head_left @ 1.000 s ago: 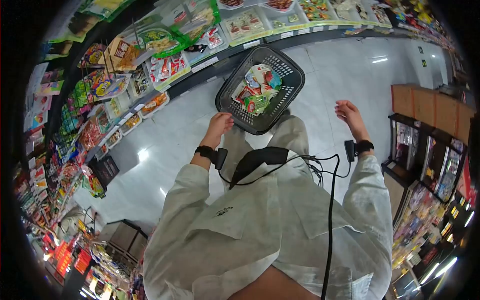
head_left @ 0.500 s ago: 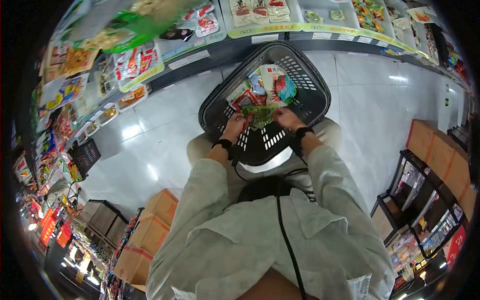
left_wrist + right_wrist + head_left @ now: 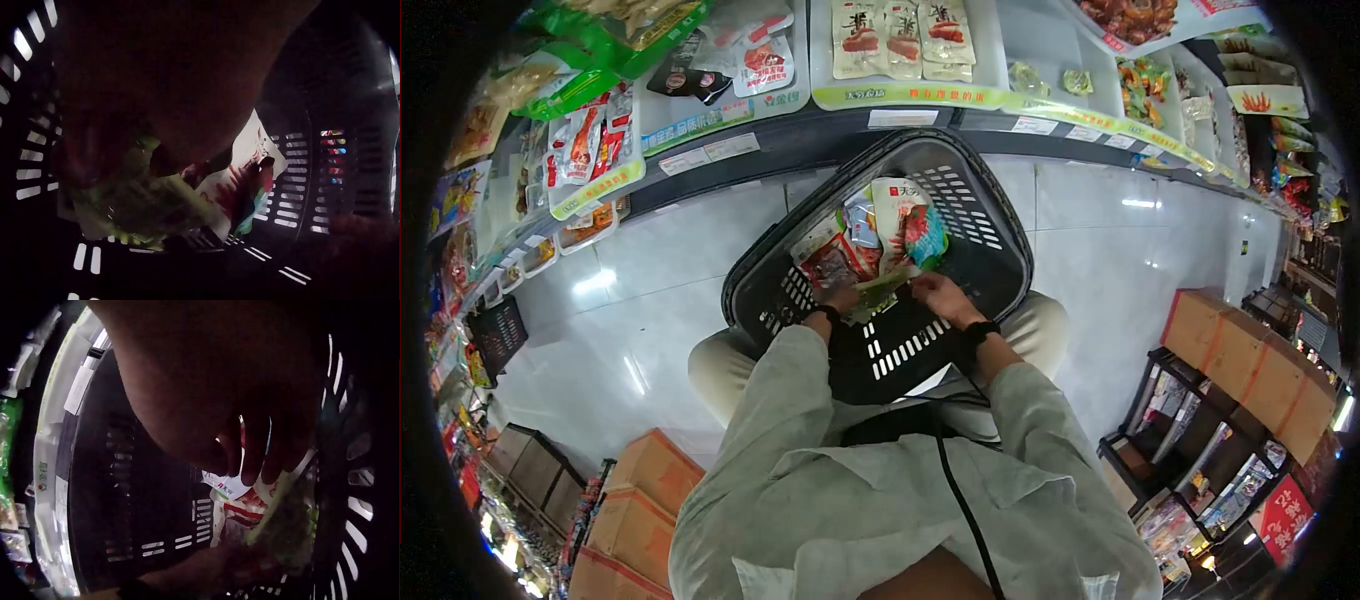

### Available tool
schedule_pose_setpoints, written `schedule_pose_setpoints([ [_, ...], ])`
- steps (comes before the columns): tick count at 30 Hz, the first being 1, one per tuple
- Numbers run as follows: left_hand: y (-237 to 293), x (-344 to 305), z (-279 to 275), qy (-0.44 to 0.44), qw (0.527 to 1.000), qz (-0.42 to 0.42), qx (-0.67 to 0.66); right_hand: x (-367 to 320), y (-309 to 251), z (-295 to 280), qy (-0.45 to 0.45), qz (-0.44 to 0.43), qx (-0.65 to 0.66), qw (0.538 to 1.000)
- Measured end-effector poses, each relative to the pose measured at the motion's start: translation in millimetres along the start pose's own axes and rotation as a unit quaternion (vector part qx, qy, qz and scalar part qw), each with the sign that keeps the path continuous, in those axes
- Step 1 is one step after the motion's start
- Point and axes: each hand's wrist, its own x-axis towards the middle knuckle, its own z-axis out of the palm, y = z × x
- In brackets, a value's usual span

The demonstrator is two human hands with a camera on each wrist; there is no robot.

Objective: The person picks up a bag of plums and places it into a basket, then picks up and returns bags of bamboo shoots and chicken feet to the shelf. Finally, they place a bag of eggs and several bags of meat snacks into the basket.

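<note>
A dark plastic shopping basket (image 3: pixel 990 262) stands between the person's knees, with several snack packets inside. In the head view the left hand (image 3: pixel 837 296) grips the left end of a green packet (image 3: pixel 883 288), and the right hand (image 3: pixel 943 298) pinches its right end. The packet stands tilted, its upper edge facing up. The left wrist view shows the green packet (image 3: pixel 137 206) below the shadowed left hand (image 3: pixel 175 94). Beyond it lie a white packet (image 3: pixel 895 207), a red packet (image 3: pixel 840 262), and a blue-and-red packet (image 3: pixel 925 235).
A shelf edge with price labels (image 3: pixel 903 118) runs just beyond the basket, with trays of packaged snacks above. Cardboard boxes (image 3: pixel 1250 365) sit on a rack at right, more boxes (image 3: pixel 635 510) behind at left. A black cable (image 3: pixel 960 490) hangs down the shirt.
Both hands came down from either side into the basket and took hold of the green packet, which now tilts up. The basket appears nearer the body, and the view moved closer to the shelf.
</note>
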Motion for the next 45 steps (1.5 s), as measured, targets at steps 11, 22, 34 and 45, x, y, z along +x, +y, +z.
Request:
schedule_pose_setpoints([
  [11, 125.7, -305.1, -150.2, 0.312, 0.944, 0.004, -0.109, -169.2, -154.6, -51.1, 0.03, -0.086, 0.015, 0.996],
  [22, 239.8, -662.8, -321.0, 0.405, 0.81, 0.393, -0.16, -422.6, -386.0, -48.5, 0.053, -0.318, 0.079, 0.943],
  [34, 188.1, -846.9, -238.4, 0.432, 0.749, 0.4, -0.303, -552.5, -379.7, 83.3, -0.195, -0.401, 0.161, 0.881],
  [45, 101.9, -955.1, -149.9, 0.422, 0.649, 0.367, -0.515, -605.9, -383.0, 198.2, -0.241, -0.377, 0.125, 0.886],
])
